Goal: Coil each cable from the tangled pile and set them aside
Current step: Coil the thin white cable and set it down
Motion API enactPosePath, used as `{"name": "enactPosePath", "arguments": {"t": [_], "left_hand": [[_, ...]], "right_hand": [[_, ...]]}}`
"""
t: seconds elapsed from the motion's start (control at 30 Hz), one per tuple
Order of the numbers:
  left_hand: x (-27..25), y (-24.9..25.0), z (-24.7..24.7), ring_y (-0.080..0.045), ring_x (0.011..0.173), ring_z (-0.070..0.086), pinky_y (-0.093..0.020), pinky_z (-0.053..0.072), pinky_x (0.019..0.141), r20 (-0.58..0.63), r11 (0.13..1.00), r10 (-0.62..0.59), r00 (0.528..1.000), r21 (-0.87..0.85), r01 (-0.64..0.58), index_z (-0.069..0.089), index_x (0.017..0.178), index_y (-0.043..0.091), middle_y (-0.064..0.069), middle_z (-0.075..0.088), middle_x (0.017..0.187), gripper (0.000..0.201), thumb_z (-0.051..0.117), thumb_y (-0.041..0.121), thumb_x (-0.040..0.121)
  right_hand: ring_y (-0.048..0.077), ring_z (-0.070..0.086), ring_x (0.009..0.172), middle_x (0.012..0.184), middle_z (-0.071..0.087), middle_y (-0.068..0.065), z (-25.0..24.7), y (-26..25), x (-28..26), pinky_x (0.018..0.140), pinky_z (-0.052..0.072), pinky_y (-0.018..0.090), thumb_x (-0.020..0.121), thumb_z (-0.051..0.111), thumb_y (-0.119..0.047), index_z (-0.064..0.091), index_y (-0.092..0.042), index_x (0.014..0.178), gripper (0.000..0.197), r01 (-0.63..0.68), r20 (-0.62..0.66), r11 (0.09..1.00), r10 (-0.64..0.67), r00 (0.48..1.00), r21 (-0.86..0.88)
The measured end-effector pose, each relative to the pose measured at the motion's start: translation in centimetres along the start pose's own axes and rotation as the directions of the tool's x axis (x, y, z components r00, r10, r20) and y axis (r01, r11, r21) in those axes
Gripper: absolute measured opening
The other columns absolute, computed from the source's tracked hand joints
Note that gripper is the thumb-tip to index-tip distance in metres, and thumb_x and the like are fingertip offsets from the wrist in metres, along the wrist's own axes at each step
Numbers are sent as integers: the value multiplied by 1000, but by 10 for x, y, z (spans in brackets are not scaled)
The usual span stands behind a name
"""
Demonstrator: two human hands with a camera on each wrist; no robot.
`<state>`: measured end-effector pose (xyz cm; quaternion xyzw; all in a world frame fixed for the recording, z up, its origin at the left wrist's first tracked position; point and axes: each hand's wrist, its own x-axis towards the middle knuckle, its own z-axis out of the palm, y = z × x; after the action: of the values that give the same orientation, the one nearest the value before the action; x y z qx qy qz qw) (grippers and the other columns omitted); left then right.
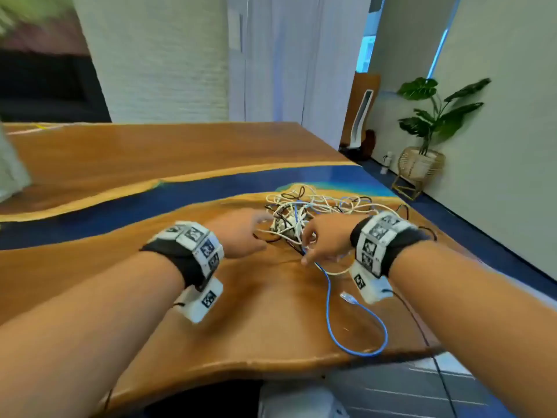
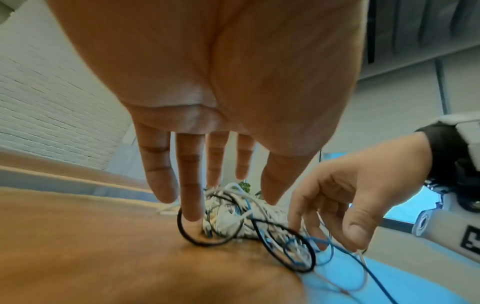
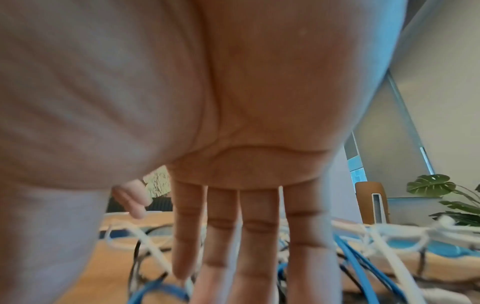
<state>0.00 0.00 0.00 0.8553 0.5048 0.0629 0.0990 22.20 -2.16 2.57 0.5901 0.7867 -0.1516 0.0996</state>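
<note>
A tangled pile (image 1: pixel 292 212) of white, black and blue cables lies on the wooden table (image 1: pixel 120 158), right of centre. My left hand (image 1: pixel 247 233) reaches into the pile's left side with straight fingers (image 2: pixel 192 185); one fingertip touches the table inside a black cable loop (image 2: pixel 182 230). My right hand (image 1: pixel 322 239) hovers over the pile's near side, fingers (image 3: pixel 246 236) pointing down onto the strands, thumb apart. It grips nothing that I can see. A blue cable (image 1: pixel 328 297) runs from under that hand in a loop toward the table's near edge, ending in a clear plug (image 1: pixel 348 297).
A blue resin band (image 1: pixel 90 215) crosses the table behind the hands. The table's near edge (image 1: pixel 271 366) curves just past the blue loop. A potted plant (image 1: pixel 422 164) in a basket stands on the floor at right. A thin black wire (image 1: pixel 422 330) hangs from my right wrist camera.
</note>
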Motion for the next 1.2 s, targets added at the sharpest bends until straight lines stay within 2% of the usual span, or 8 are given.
{"name": "enactPosePath", "arguments": {"t": [0.13, 0.33, 0.57, 0.77, 0.97, 1.07, 1.13, 1.2], "left_hand": [[-10, 25, 22, -20, 111, 62, -34, 51, 92, 102, 992, -27, 994, 123, 14, 56, 139, 31, 3, 65, 130, 43, 63, 39, 97], [-14, 18, 3, -13, 71, 58, -29, 39, 58, -102, 995, -96, 990, 27, 99, 63, 90, 28, 6, 64, 83, 27, 46, 39, 107], [-15, 6, -45, -25, 65, 71, -52, 61, 73, -450, 815, -390, 803, -574, 75, 60, 90, 16, -8, 71, 75, 27, 42, 25, 108], [-23, 43, -72, -21, 66, 72, -50, 62, 76, -499, 843, -256, 828, -535, -62, 64, 89, 20, -4, 72, 76, 24, 48, 25, 106], [-48, 73, -89, -26, 69, 63, -39, 55, 65, -569, 889, -72, 819, -409, -206, 71, 97, 29, -6, 71, 81, 18, 54, 30, 105], [-63, 68, -105, -15, 54, 43, -23, 36, 46, -624, 878, -45, 780, -396, -267, 72, 99, 24, -22, 68, 87, 17, 57, 27, 104], [-73, 53, -116, -8, 52, 40, -16, 34, 47, -669, 886, -62, 740, -378, -268, 73, 100, 19, -23, 66, 85, 15, 59, 25, 103], [-83, 29, -124, -6, 59, 48, -14, 37, 56, -701, 924, -79, 709, -318, -212, 74, 98, 21, -12, 66, 83, 13, 62, 26, 102]], "right_hand": [[22, 64, 101, 125, 65, 1, 42, -2, -4, 83, 52, 31, 92, 71, -33, 65, -26, 127, 36, -42, -121, 999, 38, 992, -31], [21, 68, 91, 103, 72, 2, 41, 31, -25, 83, 59, 40, 98, 56, -20, 72, -24, 106, 18, -110, -209, 990, 126, 970, 87], [19, 75, 87, 101, 76, 1, 21, 93, -47, 78, 61, 32, 97, 63, -18, 69, -16, 116, 19, -235, -278, 924, 320, 906, 301], [13, 66, 91, 108, 68, -2, 13, 65, -48, 80, 53, 32, 87, 76, -47, 53, -26, 132, 55, 69, -567, 833, 311, 763, 550], [26, 61, 121, 165, 26, -3, -1, 18, -26, 98, 56, 50, 77, 87, -32, 7, -45, 156, 114, 287, -676, 765, 249, 694, 577], [26, 70, 104, 146, 45, -6, -3, 10, -14, 84, 55, 36, 86, 79, -31, 28, -32, 156, 86, 181, -579, 784, 261, 772, 594], [24, 70, 99, 125, 67, -2, -3, 12, -6, 81, 51, 30, 93, 70, -32, 66, -20, 125, 34, 53, -544, 864, 266, 796, 501], [24, 69, 88, 95, 75, 3, -2, 20, 5, 79, 55, 33, 96, 64, -29, 72, -19, 90, 14, -49, -542, 904, 298, 786, 426]]}}
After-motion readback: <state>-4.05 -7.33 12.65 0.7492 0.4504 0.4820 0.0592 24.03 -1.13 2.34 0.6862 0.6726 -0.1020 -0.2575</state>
